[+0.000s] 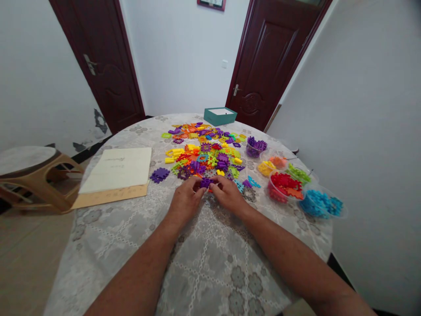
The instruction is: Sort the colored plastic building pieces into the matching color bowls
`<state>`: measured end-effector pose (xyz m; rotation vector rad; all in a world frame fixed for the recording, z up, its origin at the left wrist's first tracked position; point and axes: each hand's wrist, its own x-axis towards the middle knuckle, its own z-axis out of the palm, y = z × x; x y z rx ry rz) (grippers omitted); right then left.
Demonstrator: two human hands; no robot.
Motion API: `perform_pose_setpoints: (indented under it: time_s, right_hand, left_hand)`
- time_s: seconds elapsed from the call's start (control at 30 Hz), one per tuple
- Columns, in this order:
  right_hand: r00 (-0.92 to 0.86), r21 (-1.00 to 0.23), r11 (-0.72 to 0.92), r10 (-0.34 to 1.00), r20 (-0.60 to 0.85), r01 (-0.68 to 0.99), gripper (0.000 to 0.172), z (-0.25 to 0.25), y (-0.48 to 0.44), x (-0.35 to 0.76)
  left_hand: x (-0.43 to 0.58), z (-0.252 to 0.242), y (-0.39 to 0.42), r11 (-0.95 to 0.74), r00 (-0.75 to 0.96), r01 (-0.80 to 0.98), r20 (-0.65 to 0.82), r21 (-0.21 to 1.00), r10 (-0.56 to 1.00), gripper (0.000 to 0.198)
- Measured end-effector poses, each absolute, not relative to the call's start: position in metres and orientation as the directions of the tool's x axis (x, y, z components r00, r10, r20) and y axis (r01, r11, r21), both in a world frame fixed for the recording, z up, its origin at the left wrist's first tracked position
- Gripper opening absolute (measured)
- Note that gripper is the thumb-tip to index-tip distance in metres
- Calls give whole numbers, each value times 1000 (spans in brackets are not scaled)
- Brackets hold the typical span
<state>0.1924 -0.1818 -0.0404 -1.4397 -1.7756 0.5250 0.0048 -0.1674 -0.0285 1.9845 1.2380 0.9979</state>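
Calling the held bit the middle of the clock: teal box (221, 120) at 12 to 1, pale on top. Then clear tubs: purple tub (254, 153) at 2, full of purple bits; yellow bits (265, 169) and orange bits (279, 162) between 2 and 3, can't tell if they share a tub. Red tub (275, 196) at 3 is heaped, with some orange-red ones at its right edge. Green bits (298, 174) are just behind it, and the blue tub (343, 214) is just past 3.

Room's simple: wooden stool (70, 193) at 9, one dark red door (98, 48) around 10:30, frame (212, 3) on the wall at 12, another dark red door (276, 57) at 1. The table (201, 272) wears a grey flowery cloth, with papers (115, 169) and a purple tile (159, 175) at 9, plus a mixed pile (204, 158) at 12.

Left hand (186, 199) and right hand (229, 195) both pinch the purple block (206, 182), right below the pile. It's small, deep purple and knobbly; fingers hide the rest.
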Motion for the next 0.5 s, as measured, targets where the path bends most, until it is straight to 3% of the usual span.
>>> perform_pose_setpoints:
  time_s: [0.07,0.17,0.37,0.5]
  right_hand:
    - [-31,-869,210,975,220,449,20,-44,-181,191]
    - [-6,-957,129,991,132,261,22,-49,-179,186]
    - [-21,-994,70,997,68,89,21,-41,-181,182]
    - [-77,-992,104,992,98,75,31,-37,-183,182]
  left_hand:
    - [5,-28,-166,-390,270,457,293,799,917,21]
    - [5,-26,-165,-361,256,416,273,835,927,29]
    - [5,-23,-165,-337,261,396,247,854,933,42]
    - [4,-29,-161,-391,293,363,295,846,910,43]
